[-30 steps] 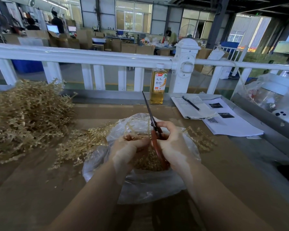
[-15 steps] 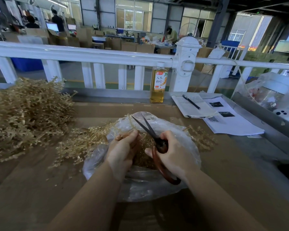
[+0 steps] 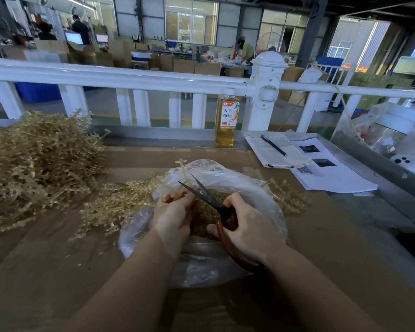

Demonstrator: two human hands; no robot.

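Gold sprig (image 3: 184, 170), a thin plastic stem with a small cross of buds at its tip, pokes up out of the left hand (image 3: 175, 216) over the open mouth of the clear plastic bag (image 3: 249, 188) in the middle of the brown table (image 3: 333, 236). That hand is curled round the lower end, fingertips pinching it, back of the hand up.

The right hand (image 3: 247, 226) sits just beside it at three o'clock, wrapped round the red-brown loops of the scissors (image 3: 209, 198). The dark blades are parted in a narrow V and point off toward ten o'clock.

What matters from where I stand is the crossing. The stem runs roughly six to twelve, and the blades come at it slantwise from the right, with the stem seemingly standing right at their tips. I can't quite tell whether it is fully between them. The cutting hand is the nearer one, so a small push forward and a squeeze should do it.

Cut bits lie heaped in the bag under both hands. A big heap (image 3: 38, 159) of uncut sprigs sits at nine o'clock and a bottle (image 3: 227, 121) at twelve.
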